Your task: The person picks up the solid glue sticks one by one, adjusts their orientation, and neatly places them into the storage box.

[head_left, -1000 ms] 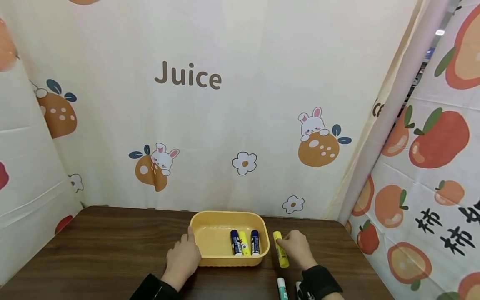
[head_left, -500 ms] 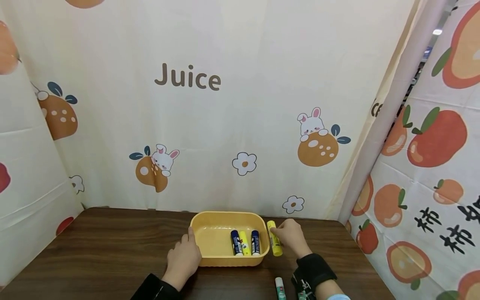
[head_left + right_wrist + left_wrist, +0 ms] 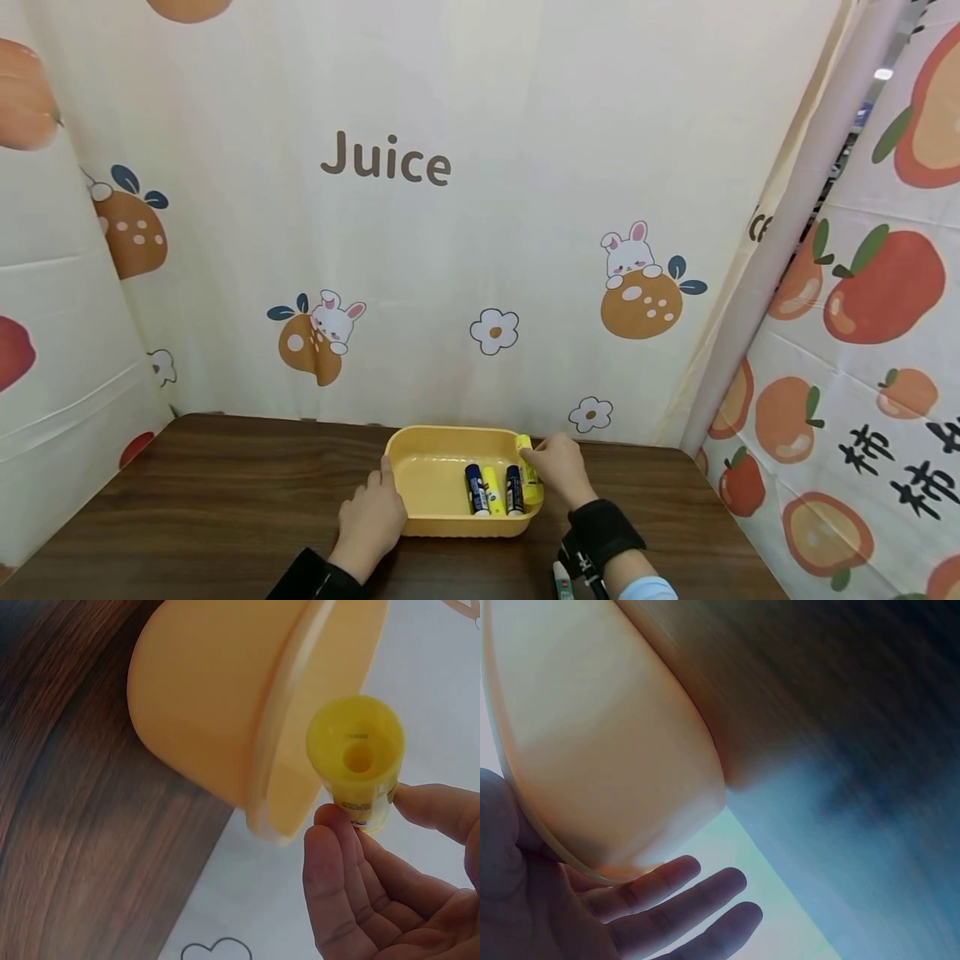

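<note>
A yellow tray (image 3: 442,432) sits on the dark wooden table (image 3: 202,492). My left hand (image 3: 372,510) rests against its left side, thumb on the rim; the left wrist view shows the straight fingers (image 3: 682,904) beside the tray wall (image 3: 607,750). My right hand (image 3: 546,460) pinches a yellow glue stick (image 3: 527,477) above the tray's right edge. From the right wrist, the stick's end (image 3: 356,754) sits between my fingertips (image 3: 330,825) by the tray rim (image 3: 289,712). Inside the tray lie a blue stick (image 3: 475,490), a yellow stick (image 3: 491,490) and another blue stick (image 3: 513,490).
A green-and-white stick (image 3: 559,577) lies on the table by my right wrist. Printed curtains (image 3: 465,208) close in the table at the back and on both sides. The tabletop is bare wood left of the tray.
My right hand lifted the yellow glue stick off the table and carried it left, from beside the tray to over its right edge. My left hand stayed against the tray.
</note>
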`<state>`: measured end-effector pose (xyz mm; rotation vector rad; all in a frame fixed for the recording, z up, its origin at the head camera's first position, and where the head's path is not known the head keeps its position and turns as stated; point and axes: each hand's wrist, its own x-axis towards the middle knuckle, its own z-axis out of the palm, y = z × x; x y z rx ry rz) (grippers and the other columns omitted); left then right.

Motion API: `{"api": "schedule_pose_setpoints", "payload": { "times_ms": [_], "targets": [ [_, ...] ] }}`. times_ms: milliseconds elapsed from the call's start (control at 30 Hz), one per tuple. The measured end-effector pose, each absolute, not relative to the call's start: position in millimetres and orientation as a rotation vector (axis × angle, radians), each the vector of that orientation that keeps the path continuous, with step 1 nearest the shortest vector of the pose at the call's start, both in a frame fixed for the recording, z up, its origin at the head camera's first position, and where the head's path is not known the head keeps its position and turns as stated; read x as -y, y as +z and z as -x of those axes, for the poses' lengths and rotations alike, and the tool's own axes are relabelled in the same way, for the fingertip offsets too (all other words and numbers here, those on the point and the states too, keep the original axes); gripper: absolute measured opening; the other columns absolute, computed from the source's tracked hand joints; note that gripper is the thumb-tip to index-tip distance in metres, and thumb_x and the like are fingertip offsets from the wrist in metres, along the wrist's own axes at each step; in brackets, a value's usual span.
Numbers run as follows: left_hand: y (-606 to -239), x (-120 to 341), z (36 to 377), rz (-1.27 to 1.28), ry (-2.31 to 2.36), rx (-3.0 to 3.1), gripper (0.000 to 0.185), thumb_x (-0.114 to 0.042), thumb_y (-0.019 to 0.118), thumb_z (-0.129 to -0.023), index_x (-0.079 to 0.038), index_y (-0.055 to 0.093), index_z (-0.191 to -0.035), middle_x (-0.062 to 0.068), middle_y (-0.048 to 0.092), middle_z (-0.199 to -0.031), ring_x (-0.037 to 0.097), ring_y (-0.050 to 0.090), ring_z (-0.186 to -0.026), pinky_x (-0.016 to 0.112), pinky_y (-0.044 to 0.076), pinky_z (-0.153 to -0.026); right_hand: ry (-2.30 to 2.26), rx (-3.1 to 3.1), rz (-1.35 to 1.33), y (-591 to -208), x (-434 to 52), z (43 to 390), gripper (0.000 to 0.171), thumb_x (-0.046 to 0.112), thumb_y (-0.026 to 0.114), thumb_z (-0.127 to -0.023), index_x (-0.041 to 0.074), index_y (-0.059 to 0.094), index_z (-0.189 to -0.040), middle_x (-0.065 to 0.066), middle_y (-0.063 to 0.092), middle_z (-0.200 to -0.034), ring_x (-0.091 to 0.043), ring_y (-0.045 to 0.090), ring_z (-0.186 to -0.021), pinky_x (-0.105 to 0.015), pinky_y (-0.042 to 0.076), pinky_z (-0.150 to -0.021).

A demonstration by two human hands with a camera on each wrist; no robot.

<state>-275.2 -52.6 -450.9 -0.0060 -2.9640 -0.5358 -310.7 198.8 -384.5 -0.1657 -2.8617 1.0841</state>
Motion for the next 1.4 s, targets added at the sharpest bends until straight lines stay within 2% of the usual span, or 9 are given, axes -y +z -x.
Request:
{"api": "schedule_pose_setpoints", "payload": {
  "times_ms": [133,267,400,533,667,933,1133,1400],
  "targets": [
    [-450,51,274,0.008,-0.546,2.964,0.056,-0.014,0.047,-0.09,0.012,0.034,-0.138,0.025,0.056,-0.115,0.035,0.058,-0.084,0.047,0.047,-0.062,1.133,2.866,0.179,-390,-193,313,0.025,0.018,0.065,-0.084,-0.001,0.065,-0.068,-0.002,0.052,-0.057,-0.011,0.049,-0.048,-0.02,0.043,-0.043],
    [-449,50,272,0.02,-0.553,2.961,0.056,-0.013,0.047,-0.09,0.011,0.034,-0.138,0.024,0.056,-0.117,0.034,0.058,-0.084,0.046,0.047,-0.062,1.185,2.878,0.222,-395,-185,316,0.023,0.018,0.066,-0.083,-0.003,0.063,-0.077,-0.006,0.056,-0.065,-0.014,0.055,-0.055,-0.024,0.051,-0.05],
    [-448,49,271,0.016,-0.555,2.957,0.055,-0.013,0.047,-0.09,0.011,0.034,-0.138,0.025,0.056,-0.117,0.035,0.059,-0.085,0.047,0.047,-0.062,1.213,2.89,0.258,-399,-178,319,0.022,0.018,0.066,-0.083,-0.003,0.062,-0.082,-0.007,0.056,-0.068,-0.015,0.056,-0.057,-0.026,0.052,-0.052],
    [-449,49,272,0.005,-0.554,2.955,0.055,-0.014,0.047,-0.09,0.011,0.035,-0.138,0.024,0.056,-0.115,0.035,0.059,-0.085,0.047,0.047,-0.063,1.211,2.895,0.232,-403,-169,319,0.022,0.018,0.066,-0.083,0.001,0.06,-0.07,-0.002,0.052,-0.059,-0.014,0.053,-0.05,-0.023,0.047,-0.046],
    [-451,51,273,0.002,-0.548,2.95,0.055,-0.014,0.048,-0.091,0.011,0.035,-0.138,0.024,0.056,-0.116,0.034,0.059,-0.085,0.047,0.047,-0.063,1.192,2.892,0.174,-408,-160,320,0.032,0.017,0.067,-0.082,0.009,0.05,-0.055,0.003,0.042,-0.049,-0.011,0.046,-0.043,-0.021,0.044,-0.042],
    [-453,51,273,0.002,-0.552,2.936,0.054,-0.014,0.047,-0.09,0.011,0.036,-0.138,0.023,0.056,-0.116,0.035,0.059,-0.086,0.048,0.047,-0.065,1.193,2.875,0.088,-419,-143,320,0.043,0.014,0.068,-0.08,0.016,0.038,-0.049,0.005,0.036,-0.045,-0.009,0.041,-0.039,-0.022,0.04,-0.039],
    [-453,51,273,-0.002,-0.553,2.945,0.054,-0.014,0.047,-0.09,0.011,0.036,-0.137,0.024,0.056,-0.116,0.036,0.059,-0.087,0.049,0.047,-0.065,1.14,2.881,0.044,-423,-133,317,0.045,0.013,0.07,-0.078,0.016,0.038,-0.047,0.006,0.036,-0.044,-0.009,0.041,-0.038,-0.02,0.037,-0.038],
    [-453,53,274,0.011,-0.548,2.933,0.055,-0.014,0.047,-0.09,0.011,0.036,-0.137,0.023,0.057,-0.114,0.033,0.058,-0.083,0.046,0.047,-0.061,1.145,2.884,0.024,-429,-127,318,0.052,0.014,0.07,-0.079,0.019,0.03,-0.046,0.009,0.027,-0.042,-0.007,0.033,-0.037,-0.019,0.03,-0.039]
  ]
}}
